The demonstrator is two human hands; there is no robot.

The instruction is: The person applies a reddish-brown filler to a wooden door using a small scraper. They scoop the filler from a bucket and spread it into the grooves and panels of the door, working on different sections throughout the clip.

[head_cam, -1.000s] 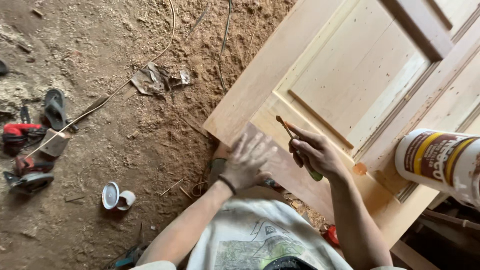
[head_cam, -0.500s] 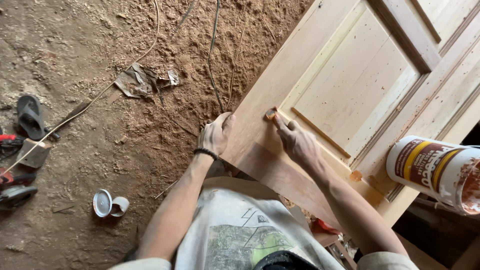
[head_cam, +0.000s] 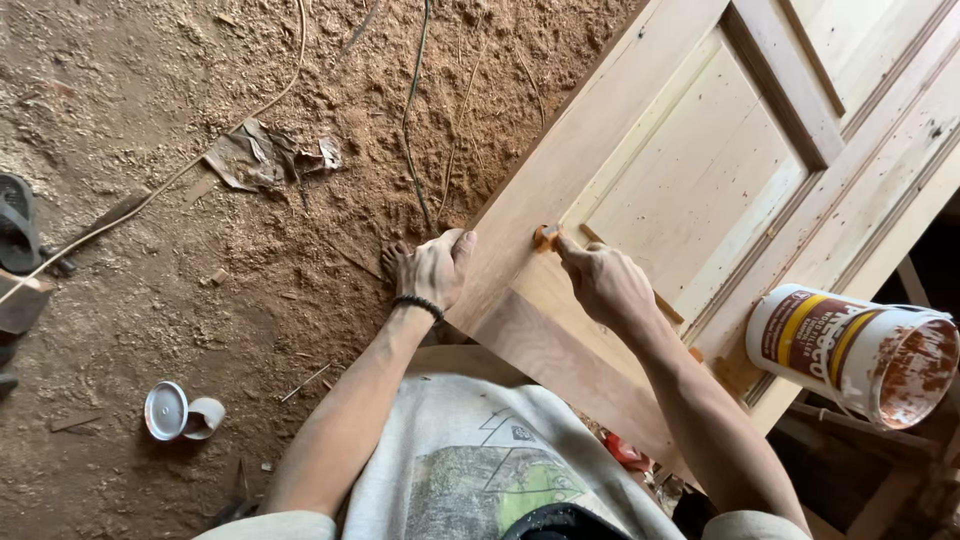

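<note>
A pale wooden panelled door [head_cam: 700,170] lies flat, running from the lower middle to the upper right. My left hand [head_cam: 432,266] grips its near edge, thumb on top, with a dark band on the wrist. My right hand [head_cam: 600,280] presses a small tool with an orange-brown tip [head_cam: 546,236] against the door's frame beside the raised panel. A darker, coated strip of wood [head_cam: 560,355] lies just below my hands.
A white tub [head_cam: 850,350] with brown paste inside lies tipped on the door at right. On the sawdust floor are a small open can [head_cam: 180,412], crumpled paper [head_cam: 262,158], thin cables [head_cam: 415,110] and a dark sandal [head_cam: 18,225] at left.
Both hands slid further up along the door's edge. The right hand's tool went from raised to pressed on the frame. The view shifted, so the tools at left dropped out of sight.
</note>
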